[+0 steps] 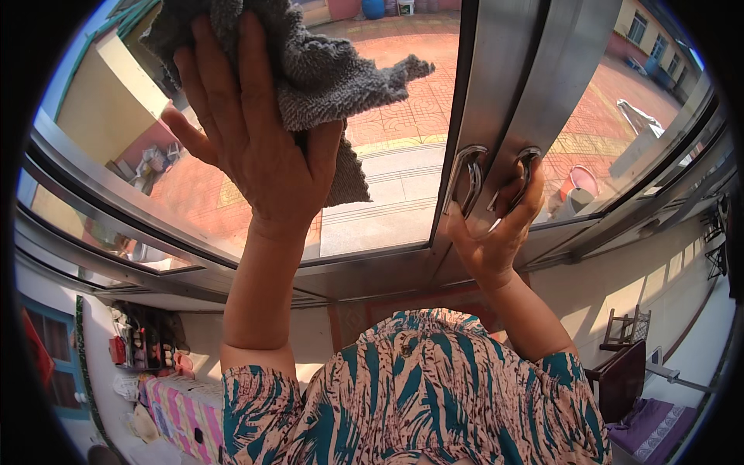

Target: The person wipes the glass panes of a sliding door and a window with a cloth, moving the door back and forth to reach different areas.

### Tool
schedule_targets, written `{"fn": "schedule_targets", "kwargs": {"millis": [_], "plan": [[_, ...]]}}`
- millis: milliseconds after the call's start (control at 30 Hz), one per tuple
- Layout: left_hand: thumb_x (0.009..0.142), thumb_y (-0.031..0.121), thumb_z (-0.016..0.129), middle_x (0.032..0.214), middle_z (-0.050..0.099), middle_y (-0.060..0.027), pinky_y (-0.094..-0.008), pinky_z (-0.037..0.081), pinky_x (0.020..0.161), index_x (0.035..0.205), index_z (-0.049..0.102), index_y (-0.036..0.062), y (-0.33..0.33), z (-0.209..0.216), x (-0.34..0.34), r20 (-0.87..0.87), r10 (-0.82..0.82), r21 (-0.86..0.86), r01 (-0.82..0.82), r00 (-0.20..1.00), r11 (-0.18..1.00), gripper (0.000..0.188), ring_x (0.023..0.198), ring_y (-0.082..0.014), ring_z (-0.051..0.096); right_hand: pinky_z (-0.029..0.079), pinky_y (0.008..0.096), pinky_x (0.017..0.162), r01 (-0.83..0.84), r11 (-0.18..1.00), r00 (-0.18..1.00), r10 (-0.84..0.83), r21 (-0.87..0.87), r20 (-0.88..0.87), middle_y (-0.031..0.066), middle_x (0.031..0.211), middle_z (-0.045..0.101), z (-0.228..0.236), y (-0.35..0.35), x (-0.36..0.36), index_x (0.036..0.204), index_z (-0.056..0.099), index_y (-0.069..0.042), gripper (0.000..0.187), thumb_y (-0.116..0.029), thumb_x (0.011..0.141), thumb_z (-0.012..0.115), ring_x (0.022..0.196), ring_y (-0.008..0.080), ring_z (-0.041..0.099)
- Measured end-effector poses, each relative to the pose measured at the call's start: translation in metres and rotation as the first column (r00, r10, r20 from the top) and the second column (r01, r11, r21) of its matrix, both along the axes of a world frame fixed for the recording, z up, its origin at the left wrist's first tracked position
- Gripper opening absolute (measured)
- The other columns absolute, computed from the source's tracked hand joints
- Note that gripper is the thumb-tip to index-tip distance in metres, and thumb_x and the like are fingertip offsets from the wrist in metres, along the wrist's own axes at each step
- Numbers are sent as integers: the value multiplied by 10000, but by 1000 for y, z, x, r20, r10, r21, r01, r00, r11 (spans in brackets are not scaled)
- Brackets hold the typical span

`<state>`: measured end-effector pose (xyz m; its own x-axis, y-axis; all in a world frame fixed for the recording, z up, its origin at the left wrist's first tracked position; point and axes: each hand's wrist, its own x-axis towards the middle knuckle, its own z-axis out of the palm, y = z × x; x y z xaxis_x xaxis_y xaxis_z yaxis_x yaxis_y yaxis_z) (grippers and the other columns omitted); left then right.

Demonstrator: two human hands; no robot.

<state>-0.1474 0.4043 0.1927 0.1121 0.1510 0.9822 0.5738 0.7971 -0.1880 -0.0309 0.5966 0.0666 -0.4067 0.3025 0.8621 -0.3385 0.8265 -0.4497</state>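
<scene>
My left hand (267, 155) is raised against the glass pane (387, 174) of a metal-framed door. Its fingers stretch upward over a grey, fluffy cleaning cloth (318, 81), which bunches above the fingers and hangs past the thumb. Part of the cloth lies behind the hand. To the right, my right hand (500, 229) has its fingers curled round the right-hand door handle (527, 170), a curved chrome pull. Its thumb reaches toward the left-hand door handle (467, 174). Both handles sit on the metal door stiles where the two leaves meet.
Outside the glass lies a red-tiled courtyard (403, 81) with a blue barrel (373, 8) and buckets (577, 190). Indoors at lower left are a loaded shelf (143, 341) and a pink striped cloth cover (178, 411). A wooden chair (624, 329) stands at lower right.
</scene>
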Motion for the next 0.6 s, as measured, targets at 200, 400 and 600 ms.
{"fn": "schedule_targets", "kwargs": {"millis": [200,400,600], "plan": [[984,465,327,1478,411,-172,-465,69,1169,1367,526,108,26,-41,20,194,-55,-98,75,979,992,560,1404,-345,310,401,301,750,-3,1000,1000,3,-29,-2,174,1275,404,-7,0,-2,1470,135,45,1044,-145,668,777,877,185,431],[792,196,612,1014,593,44,-408,157,1179,987,703,206,17,-229,39,211,-8,-585,132,978,800,215,1047,-122,554,409,285,751,-7,1000,999,7,11,-47,142,1303,391,-4,-2,-1,1477,142,35,1071,-140,647,797,912,180,423],[765,199,630,1177,559,-10,-417,319,1028,1154,637,178,-8,-267,56,498,63,-569,270,865,777,390,1165,-179,467,427,354,859,-31,998,999,31,-60,9,217,1361,354,-9,-2,-1,1464,154,35,1016,-135,674,768,1024,268,480]]}}
